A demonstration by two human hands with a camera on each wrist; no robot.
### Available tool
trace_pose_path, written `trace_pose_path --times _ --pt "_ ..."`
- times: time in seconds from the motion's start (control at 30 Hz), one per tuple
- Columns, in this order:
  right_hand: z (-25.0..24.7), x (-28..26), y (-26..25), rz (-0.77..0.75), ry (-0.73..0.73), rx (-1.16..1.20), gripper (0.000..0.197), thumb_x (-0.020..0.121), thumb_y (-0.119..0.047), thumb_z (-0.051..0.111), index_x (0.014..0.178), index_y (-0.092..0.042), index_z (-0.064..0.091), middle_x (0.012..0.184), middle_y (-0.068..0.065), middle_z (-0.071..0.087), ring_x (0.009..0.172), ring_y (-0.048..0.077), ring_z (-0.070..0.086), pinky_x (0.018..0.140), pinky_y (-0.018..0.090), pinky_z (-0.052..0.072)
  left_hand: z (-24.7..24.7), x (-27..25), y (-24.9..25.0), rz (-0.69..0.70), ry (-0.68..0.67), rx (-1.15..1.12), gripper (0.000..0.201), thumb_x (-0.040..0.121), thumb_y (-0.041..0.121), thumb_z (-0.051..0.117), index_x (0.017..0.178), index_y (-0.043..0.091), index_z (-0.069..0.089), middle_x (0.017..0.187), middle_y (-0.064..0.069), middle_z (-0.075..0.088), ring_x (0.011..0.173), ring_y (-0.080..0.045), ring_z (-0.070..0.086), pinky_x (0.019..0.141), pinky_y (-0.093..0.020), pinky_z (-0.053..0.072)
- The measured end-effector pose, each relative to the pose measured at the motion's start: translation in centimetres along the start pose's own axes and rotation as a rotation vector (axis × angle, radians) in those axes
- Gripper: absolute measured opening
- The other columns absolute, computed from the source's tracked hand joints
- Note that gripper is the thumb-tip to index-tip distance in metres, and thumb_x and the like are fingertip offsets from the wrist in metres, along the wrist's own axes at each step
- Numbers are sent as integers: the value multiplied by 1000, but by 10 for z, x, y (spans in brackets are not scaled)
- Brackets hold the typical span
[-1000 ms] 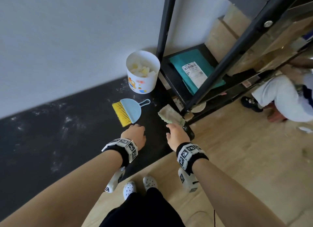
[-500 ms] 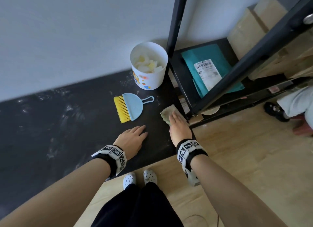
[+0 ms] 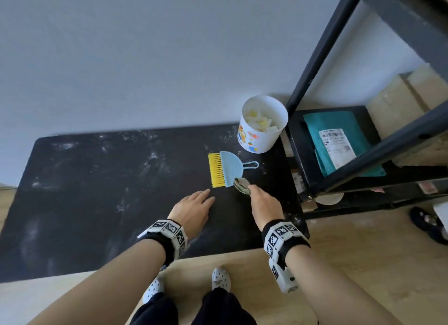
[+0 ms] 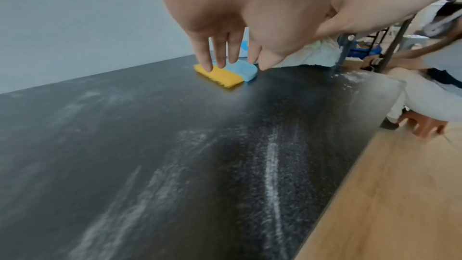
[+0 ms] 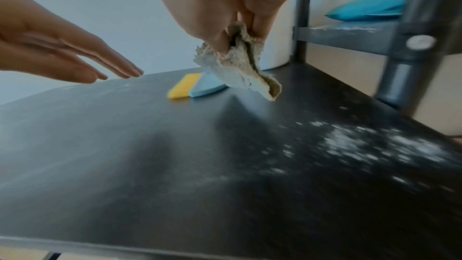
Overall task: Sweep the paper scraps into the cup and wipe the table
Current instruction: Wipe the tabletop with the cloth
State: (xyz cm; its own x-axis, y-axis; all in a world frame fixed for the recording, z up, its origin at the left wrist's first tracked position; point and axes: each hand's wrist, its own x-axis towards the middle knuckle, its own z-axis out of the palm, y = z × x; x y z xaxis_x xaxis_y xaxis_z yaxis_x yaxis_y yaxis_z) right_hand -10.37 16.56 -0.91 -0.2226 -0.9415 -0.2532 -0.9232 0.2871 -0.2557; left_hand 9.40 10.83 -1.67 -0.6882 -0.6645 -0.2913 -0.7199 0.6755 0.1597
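Beige cloth [image 5: 240, 66] pinched in right hand [image 3: 265, 203] grip, lifted off dusty black desk [image 3: 97, 191] at frame centre; left hand [image 3: 191, 209] spread flat. Cup [image 3: 261, 128] holds scraps, upper right. Risk: wiping stroke knocks brush [image 3: 224, 168], scattering dust.

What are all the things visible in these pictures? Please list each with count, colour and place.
Round plastic cup: 1, white with coloured prints, far right of table, by the wall.
Paper scraps: several, white and yellow, inside the cup.
Small hand brush: 1, blue body, yellow bristles, flat on table in front of the cup.
Rectangular table: 1, black top with white dusty streaks.
Metal shelf rack: 1, dark, right of table.
Flat parcel: 1, teal with white label, on the rack's shelf.
Crumpled rag: 1, beige, pinched above the table.
Left hand: open, fingers straight, over the table.
Right hand: pinches the rag.
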Motion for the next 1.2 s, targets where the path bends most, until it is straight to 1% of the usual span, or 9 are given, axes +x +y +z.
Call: trace_pose_path --times 0.1,0.2,0.33,0.53,0.7,0.8,0.9,1.03,1.2 --pt "5 5 -34 -62 27 3 27 96 -6 42 120 -10 53 108 10 66 93 32 65 73 38 51 -3 -15 -26 -7 42 28 31 66 28 78 96 20 74 99 -1 74 88 -17 73 67 -25 60" --pt "14 15 -89 -126 48 35 26 96 -5 44 120 -8 54 99 15 67 87 37 65 69 40 50 -8 -43 -70 -50 47 27 31 76 36 43 78 26 72 78 11 71 72 -9 70 54 -17 55" --pt "35 29 -174 -188 2 -18 22 97 -9 43 116 -14 52 103 6 68 94 27 65 76 37 49 -6 -92 -148 -149 46 -5 37 78 38 34 71 28 69 72 13 68 66 -6 68 46 -17 51" --pt "67 54 -297 -190 -68 10 21 96 -13 41 115 -14 52 99 10 68 92 31 64 77 38 48 -1 -159 -268 -272 45 -93 38 80 37 35 69 24 69 71 10 68 64 -10 68 47 -19 53" --pt "86 81 -376 -235 -85 20 23 97 -18 41 117 -14 53 95 12 67 89 32 62 76 39 49 -2 -187 -337 -372 15 -105 34 83 35 41 77 21 71 80 5 72 72 -13 71 54 -23 58" --pt "82 109 -409 -276 -92 14 22 98 -16 40 117 -13 51 94 13 66 87 34 62 73 39 47 -6 -190 -361 -420 -2 -182 36 92 34 39 99 14 69 105 -4 70 97 -23 68 74 -36 59" --pt "74 149 -437 -325 -62 -24 24 97 -11 40 118 -12 51 96 14 68 88 36 63 71 38 47 -12 -185 -382 -460 -3 -225 38 100 31 33 125 12 54 135 -5 53 127 -24 49 101 -37 45" --pt "82 192 -457 -379 -33 34 30 93 -4 42 119 -13 51 100 11 67 89 33 63 70 36 48 -15 -174 -405 -535 0 -251 41 101 32 30 136 18 44 146 -1 42 134 -20 41 107 -35 39" --pt "121 209 -450 -464 -228 -15 43 92 -13 52 132 -7 39 145 8 36 132 24 39 102 39 42 -13 -163 -423 -561 -66 -274 46 102 33 26 147 23 31 158 2 24 142 -18 30 110 -35 35"
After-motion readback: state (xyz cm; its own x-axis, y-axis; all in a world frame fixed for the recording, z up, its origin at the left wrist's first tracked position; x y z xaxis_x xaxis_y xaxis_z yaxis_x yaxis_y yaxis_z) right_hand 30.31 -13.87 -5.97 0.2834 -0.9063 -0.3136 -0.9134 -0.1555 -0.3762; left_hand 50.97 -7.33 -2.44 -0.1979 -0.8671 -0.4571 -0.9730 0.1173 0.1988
